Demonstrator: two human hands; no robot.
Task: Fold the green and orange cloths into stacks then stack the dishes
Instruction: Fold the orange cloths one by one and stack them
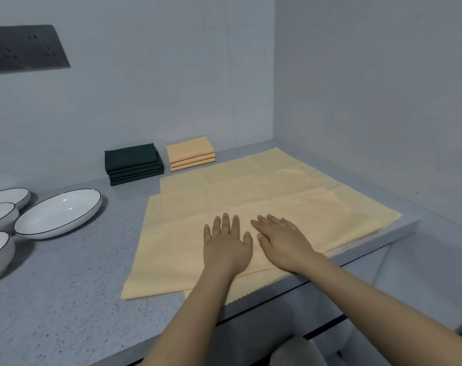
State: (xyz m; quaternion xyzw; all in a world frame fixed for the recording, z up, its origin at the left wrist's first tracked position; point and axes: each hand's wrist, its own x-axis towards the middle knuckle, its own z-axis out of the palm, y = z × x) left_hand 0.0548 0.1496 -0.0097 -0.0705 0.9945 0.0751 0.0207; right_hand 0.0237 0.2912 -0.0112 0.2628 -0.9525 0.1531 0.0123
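Observation:
A large orange cloth (pixel 290 196) lies on the grey counter (pixel 66 286), its near part doubled over the far part. My left hand (pixel 226 241) and my right hand (pixel 282 240) rest flat on the near fold, side by side, fingers spread, holding nothing. Against the back wall stand a stack of folded dark green cloths (pixel 133 163) and, to its right, a stack of folded orange cloths (pixel 191 153). White dishes with dark rims sit at the left: a large shallow plate (pixel 58 213) and three smaller bowls (pixel 5 198) partly cut off by the frame.
The counter's front edge (pixel 356 249) runs diagonally at the right, and the cloth hangs slightly over it. Walls close the back and the right side. A dark socket panel (pixel 24 48) is mounted on the back wall at upper left.

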